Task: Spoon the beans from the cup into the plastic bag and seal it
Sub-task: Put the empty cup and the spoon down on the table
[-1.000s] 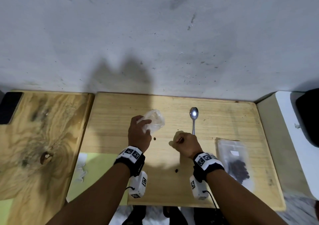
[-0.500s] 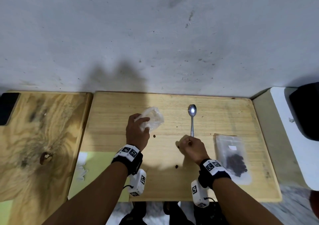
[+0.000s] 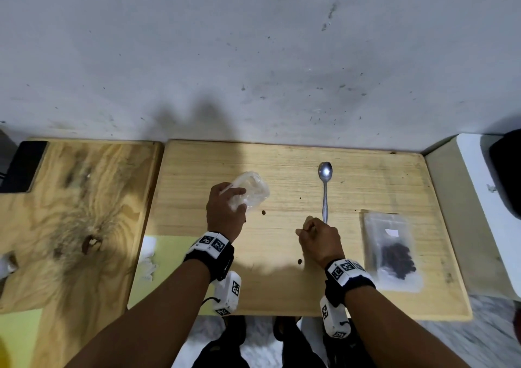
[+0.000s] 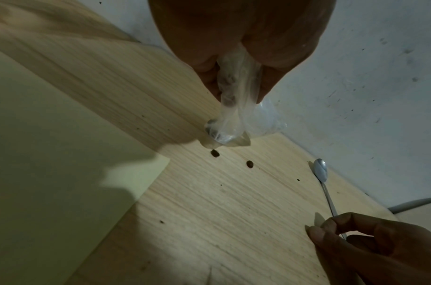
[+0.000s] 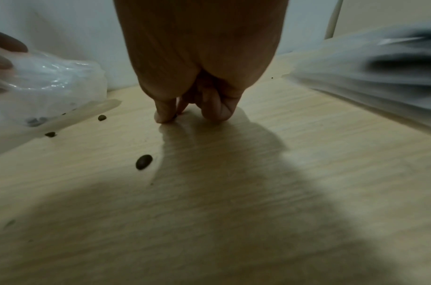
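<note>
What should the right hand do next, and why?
Probably lift the bean its fingertips are closing on and drop it into the cup the left hand grips. The right hand is curled down on the table beside the spoon, and stray beans lie loose on the wood, outside the bag.

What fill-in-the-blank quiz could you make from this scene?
The cup is gripped by the ___ hand.
The spoon lies on the ___.
The bag holds dark ___.
Missing words: left; table; beans.
</note>
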`<state>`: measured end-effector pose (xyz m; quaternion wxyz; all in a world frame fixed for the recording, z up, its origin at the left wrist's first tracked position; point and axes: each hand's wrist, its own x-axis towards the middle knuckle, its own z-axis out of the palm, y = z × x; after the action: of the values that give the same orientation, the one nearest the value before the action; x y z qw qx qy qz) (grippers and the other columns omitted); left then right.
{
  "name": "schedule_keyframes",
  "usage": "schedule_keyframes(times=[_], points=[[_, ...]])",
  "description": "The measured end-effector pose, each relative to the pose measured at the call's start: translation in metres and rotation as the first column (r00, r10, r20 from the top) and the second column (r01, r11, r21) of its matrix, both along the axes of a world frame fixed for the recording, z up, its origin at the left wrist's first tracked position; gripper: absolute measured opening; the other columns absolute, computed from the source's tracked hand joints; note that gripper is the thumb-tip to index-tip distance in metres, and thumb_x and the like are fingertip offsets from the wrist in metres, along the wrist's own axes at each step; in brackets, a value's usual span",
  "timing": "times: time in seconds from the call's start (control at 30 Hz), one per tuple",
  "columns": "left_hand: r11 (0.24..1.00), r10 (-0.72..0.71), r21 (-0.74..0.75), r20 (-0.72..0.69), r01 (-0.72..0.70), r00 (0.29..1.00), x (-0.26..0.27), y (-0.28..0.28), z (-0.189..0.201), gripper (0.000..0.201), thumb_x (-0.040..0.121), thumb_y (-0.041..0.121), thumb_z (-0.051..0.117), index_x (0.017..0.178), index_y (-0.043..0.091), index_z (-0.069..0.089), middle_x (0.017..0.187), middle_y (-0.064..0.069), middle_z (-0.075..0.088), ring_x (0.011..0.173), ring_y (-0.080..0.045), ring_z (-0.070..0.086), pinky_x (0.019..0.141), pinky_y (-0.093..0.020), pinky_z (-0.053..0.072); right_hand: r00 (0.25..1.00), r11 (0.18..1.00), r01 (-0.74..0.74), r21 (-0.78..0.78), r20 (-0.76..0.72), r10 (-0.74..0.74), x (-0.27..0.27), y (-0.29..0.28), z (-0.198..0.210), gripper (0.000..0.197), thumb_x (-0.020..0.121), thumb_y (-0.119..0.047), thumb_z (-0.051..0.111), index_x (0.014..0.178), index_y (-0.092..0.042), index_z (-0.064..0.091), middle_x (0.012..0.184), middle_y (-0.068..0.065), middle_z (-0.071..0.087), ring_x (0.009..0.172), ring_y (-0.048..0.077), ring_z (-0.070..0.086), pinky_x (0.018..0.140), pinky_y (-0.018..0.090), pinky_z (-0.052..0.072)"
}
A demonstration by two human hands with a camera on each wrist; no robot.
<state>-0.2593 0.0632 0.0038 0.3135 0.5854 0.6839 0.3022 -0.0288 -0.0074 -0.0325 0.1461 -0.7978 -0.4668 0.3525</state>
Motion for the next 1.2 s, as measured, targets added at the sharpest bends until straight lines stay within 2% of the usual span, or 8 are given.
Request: schedule_keyframes(times=[0.1,0.23,0.33,0.5,0.57,0.7,0.83,1.2], points=[[1.000,0.001,0.020,-0.006,-0.001,1.000,-0.001,-0.002,0.000,0.030,0.072,-0.001,0.072,0.097,0.014,0.074,0.123,-0.008,0.055,0.097,-0.007,0.048,0.072,0.011,0.026,0.999,0.999,-0.038,-0.009,0.002,0.038,-0.002,-0.002,0.005,0.012,0.093,-0.022,0.063,0.086,-0.013,0.058,0.078,-0.008,0.070,0.068,0.005,0.059,0.060,0.022,0.043],[1.000,-0.001,0.008,0.006,0.001,1.000,-0.001,-0.003,0.001,0.029,0.071,-0.001,0.072,0.096,0.015,0.074,0.122,-0.005,0.055,0.100,-0.009,0.051,0.071,0.010,0.026,0.995,0.995,-0.087,-0.052,0.040,0.089,-0.004,-0.001,0.009,0.020,0.100,-0.028,0.050,0.092,-0.010,0.058,0.086,0.006,0.069,0.082,0.025,0.064,0.068,0.028,0.042],[1.000,-0.002,-0.003,0.014,0.002,1.000,-0.002,-0.004,0.004,0.028,0.072,0.000,0.071,0.096,0.015,0.074,0.123,-0.004,0.054,0.100,-0.008,0.051,0.070,0.010,0.027,0.972,0.995,0.088,-0.038,-0.216,-0.094,-0.002,-0.004,0.017,0.031,0.101,-0.024,0.046,0.073,-0.016,0.056,0.069,-0.003,0.059,0.065,0.017,0.052,0.058,0.027,0.037],[1.000,-0.022,0.000,0.018,0.022,1.000,0.000,-0.004,0.009,0.028,0.073,0.003,0.072,0.096,0.018,0.074,0.124,-0.003,0.054,0.105,-0.011,0.054,0.077,0.004,0.029,0.528,0.862,0.428,-0.270,-0.699,-0.481,0.010,-0.021,0.032,0.028,0.093,-0.009,0.040,0.067,-0.014,0.050,0.056,0.002,0.046,0.041,0.012,0.030,0.043,0.024,0.019],[0.999,-0.037,-0.007,0.017,0.037,0.999,0.001,-0.005,0.010,0.028,0.073,0.005,0.072,0.097,0.019,0.074,0.124,-0.002,0.054,0.109,-0.015,0.055,0.083,-0.011,0.036,0.485,0.846,0.435,-0.307,-0.712,-0.508,0.015,-0.028,0.029,0.023,0.084,-0.004,0.035,0.068,-0.011,0.050,0.059,0.005,0.042,0.041,0.011,0.026,0.041,0.022,0.016],[0.999,-0.041,0.012,0.011,0.041,0.999,0.004,-0.009,0.011,0.029,0.072,0.004,0.073,0.097,0.017,0.074,0.122,-0.004,0.055,0.107,-0.018,0.057,0.084,-0.013,0.035,0.706,0.899,0.395,-0.191,-0.563,-0.430,0.012,-0.040,0.033,0.034,0.083,0.002,0.037,0.054,-0.012,0.051,0.048,0.002,0.044,0.042,0.015,0.030,0.047,0.023,0.019],[0.999,-0.022,0.034,0.027,0.021,0.999,0.005,-0.013,0.007,0.028,0.069,0.003,0.076,0.094,0.015,0.076,0.116,-0.009,0.057,0.103,-0.025,0.060,0.085,-0.017,0.037,0.962,0.998,0.049,-0.028,-0.266,-0.055,0.006,-0.050,0.014,0.016,0.084,-0.025,0.069,0.069,-0.024,0.066,0.075,-0.008,0.073,0.072,0.009,0.066,0.064,0.024,0.049],[0.998,0.031,-0.058,0.084,-0.026,0.996,-0.001,-0.011,0.010,0.039,0.071,0.010,0.074,0.106,0.024,0.068,0.113,0.002,0.065,0.103,-0.016,0.058,0.084,-0.015,0.036,0.990,0.994,-0.108,0.011,-0.094,0.109,-0.001,-0.062,-0.003,0.014,0.080,-0.027,0.080,0.089,-0.024,0.069,0.060,-0.009,0.057,0.062,0.004,0.056,0.063,0.018,0.041]])
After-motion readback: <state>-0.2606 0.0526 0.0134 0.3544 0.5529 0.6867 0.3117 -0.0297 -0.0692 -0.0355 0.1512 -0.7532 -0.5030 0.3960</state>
